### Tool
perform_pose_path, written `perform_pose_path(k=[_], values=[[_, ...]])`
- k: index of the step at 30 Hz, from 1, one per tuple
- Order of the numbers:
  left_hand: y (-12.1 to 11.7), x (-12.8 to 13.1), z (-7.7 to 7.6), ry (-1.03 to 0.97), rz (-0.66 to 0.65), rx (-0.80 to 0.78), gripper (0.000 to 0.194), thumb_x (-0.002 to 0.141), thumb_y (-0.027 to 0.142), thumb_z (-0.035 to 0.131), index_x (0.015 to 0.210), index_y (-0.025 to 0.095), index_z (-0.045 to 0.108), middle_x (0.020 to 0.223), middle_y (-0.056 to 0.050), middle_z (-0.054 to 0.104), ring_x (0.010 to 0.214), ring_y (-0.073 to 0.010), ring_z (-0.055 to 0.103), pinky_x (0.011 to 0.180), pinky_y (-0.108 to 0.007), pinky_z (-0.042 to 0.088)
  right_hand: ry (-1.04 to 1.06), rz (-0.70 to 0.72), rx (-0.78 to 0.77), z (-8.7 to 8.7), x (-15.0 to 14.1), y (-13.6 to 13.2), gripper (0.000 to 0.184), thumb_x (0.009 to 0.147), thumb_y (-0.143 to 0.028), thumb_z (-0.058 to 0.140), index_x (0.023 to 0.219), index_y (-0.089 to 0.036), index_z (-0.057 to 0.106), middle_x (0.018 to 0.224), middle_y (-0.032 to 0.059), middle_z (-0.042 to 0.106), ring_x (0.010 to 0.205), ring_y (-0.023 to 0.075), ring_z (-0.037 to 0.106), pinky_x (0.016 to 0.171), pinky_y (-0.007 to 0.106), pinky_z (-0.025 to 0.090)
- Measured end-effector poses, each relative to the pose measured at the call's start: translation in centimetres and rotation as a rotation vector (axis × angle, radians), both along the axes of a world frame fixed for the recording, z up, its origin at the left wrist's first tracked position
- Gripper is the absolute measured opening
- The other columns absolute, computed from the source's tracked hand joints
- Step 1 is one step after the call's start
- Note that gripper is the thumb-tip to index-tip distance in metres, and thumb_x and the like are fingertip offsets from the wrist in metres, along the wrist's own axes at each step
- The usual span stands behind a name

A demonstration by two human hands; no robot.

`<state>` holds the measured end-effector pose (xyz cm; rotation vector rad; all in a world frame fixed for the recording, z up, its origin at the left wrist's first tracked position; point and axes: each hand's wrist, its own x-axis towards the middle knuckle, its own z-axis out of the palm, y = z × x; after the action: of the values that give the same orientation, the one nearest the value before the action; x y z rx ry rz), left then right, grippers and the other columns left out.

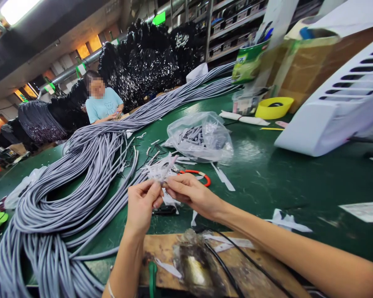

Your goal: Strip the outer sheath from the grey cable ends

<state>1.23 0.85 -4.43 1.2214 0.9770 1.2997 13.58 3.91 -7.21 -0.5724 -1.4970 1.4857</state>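
Both hands meet over the green table, fingertips pinched close together. My left hand [143,203] is closed, thumb against the fingers, and what it grips is too small to make out. From the right, my right hand [191,192] pinches at the same spot, its held item also hidden by the fingers. White paper scraps [161,167] lie just behind the fingertips. Partly covered by the scraps and my right hand is a tool with red-orange handles [207,179]. Grey cables [130,182] run with their cut ends near my left hand.
A large bundle of grey cables [49,203] covers the left side. A clear plastic bag of small grey parts [202,138] sits beyond my hands. A stained wooden board [161,248] lies nearest me. To the right stand a white slotted casing [323,120] and yellow tape roll [273,108]. A co-worker [104,101] sits opposite.
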Motion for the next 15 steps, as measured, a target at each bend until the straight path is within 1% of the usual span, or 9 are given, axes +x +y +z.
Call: perform_pose_path(k=[2,4,8,10,11,12,13,14,15], values=[[0.0,0.1,0.1,-0.001,-0.017,-0.004,0.037,0.064,0.041,0.066,0.049,0.012,0.049,0.048,0.005,0.038,0.037,-0.0006,0.025,0.037,-0.019,0.016,-0.025,-0.028,0.048,0.1,0.0,-0.1,0.049,0.072,-0.061,0.047,0.048,-0.018,0.043,0.04,-0.008,0.026,0.036,0.0048,0.017,0.036,0.023,0.012],[-0.2,0.3,0.1,0.042,0.025,0.017,0.036,0.065,0.04,0.065,0.05,0.011,0.05,0.047,0.005,0.037,0.038,-0.0014,0.026,0.037,-0.019,0.018,-0.087,-0.124,0.153,0.3,0.1,-0.2,0.047,0.077,-0.055,0.044,0.049,-0.017,0.045,0.041,-0.0066,0.028,0.038,0.0056,0.021,0.037,0.022,0.015],[-0.4,0.7,-0.4,0.186,0.224,0.079,0.021,0.068,0.03,0.062,0.06,0.01,0.06,0.049,0.003,0.045,0.043,-0.0044,0.034,0.041,-0.019,0.026,-0.292,-0.52,0.488,0.5,0.2,-0.8,0.038,0.083,-0.032,0.043,0.05,-0.015,0.049,0.041,-0.005,0.034,0.038,0.006,0.029,0.039,0.022,0.022],[-0.2,0.7,-0.9,0.207,0.296,0.086,0.016,0.066,0.026,0.062,0.065,0.01,0.063,0.052,0.002,0.05,0.044,-0.0055,0.038,0.043,-0.019,0.029,-0.344,-0.672,0.669,0.4,0.0,-1.5,0.032,0.083,-0.023,0.045,0.052,-0.015,0.051,0.042,-0.0045,0.038,0.037,0.0056,0.031,0.039,0.021,0.024],[0.0,0.6,-1.1,0.2,0.329,0.08,0.015,0.066,0.026,0.062,0.066,0.01,0.063,0.052,0.002,0.05,0.044,-0.0057,0.039,0.043,-0.019,0.03,-0.333,-0.689,0.775,0.3,-0.2,-2.0,0.03,0.083,-0.019,0.045,0.054,-0.015,0.052,0.042,-0.004,0.041,0.037,0.0058,0.033,0.039,0.021,0.026],[0.4,0.4,-1.3,0.181,0.368,0.067,0.016,0.065,0.026,0.062,0.066,0.01,0.063,0.051,0.003,0.049,0.043,-0.0053,0.038,0.042,-0.018,0.029,-0.288,-0.669,0.9,0.2,-0.4,-2.7,0.03,0.083,-0.017,0.044,0.054,-0.016,0.052,0.043,-0.0035,0.044,0.038,0.0063,0.036,0.04,0.021,0.028],[0.8,0.1,-1.5,0.153,0.409,0.051,0.016,0.065,0.027,0.062,0.066,0.01,0.062,0.049,0.004,0.048,0.042,-0.0047,0.037,0.041,-0.018,0.028,-0.229,-0.63,1.023,0.1,-0.6,-3.3,0.03,0.084,-0.017,0.043,0.055,-0.017,0.052,0.043,-0.0034,0.045,0.039,0.0067,0.037,0.041,0.021,0.029],[1.3,-0.2,-1.7,0.114,0.454,0.029,0.017,0.065,0.027,0.062,0.065,0.01,0.061,0.047,0.005,0.045,0.04,-0.0038,0.034,0.039,-0.017,0.025,-0.149,-0.548,1.157,0.1,-0.9,-3.9,0.032,0.085,-0.019,0.04,0.055,-0.018,0.051,0.043,-0.0035,0.046,0.04,0.0076,0.039,0.042,0.022,0.03],[1.6,-0.5,-1.8,0.062,0.492,0.01,0.018,0.065,0.028,0.062,0.063,0.011,0.06,0.046,0.006,0.042,0.038,-0.0028,0.03,0.037,-0.017,0.022,-0.08,-0.513,1.257,0.0,-1.0,-4.4,0.034,0.087,-0.024,0.039,0.055,-0.02,0.05,0.041,-0.0045,0.042,0.038,0.0082,0.037,0.041,0.023,0.028]])
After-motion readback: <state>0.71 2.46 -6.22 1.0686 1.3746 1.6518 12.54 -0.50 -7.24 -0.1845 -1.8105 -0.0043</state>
